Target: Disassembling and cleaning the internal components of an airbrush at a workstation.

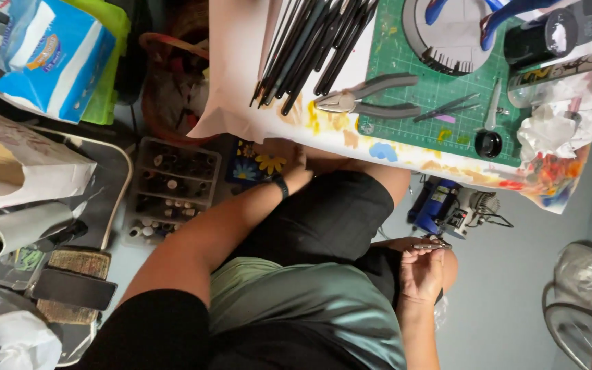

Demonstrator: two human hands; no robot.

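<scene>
Metal, thin and silvery, a small tool point(427, 245) sits pinched in the right hand point(419, 274) over the knee; the left hand point(296, 161) reaches under the paint-stained table point(351, 140), its fingers hidden, so whether they grip is unclear.

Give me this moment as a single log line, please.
left hand: reaching under table edge | right hand: holding small metal tool over knee | pliers: untouched on green mat

A paint-stained table point(351, 140) with a green cutting mat point(447, 96) stands over a grey floor point(501, 301); a wire chair point(577, 322) stands nearby.
</scene>
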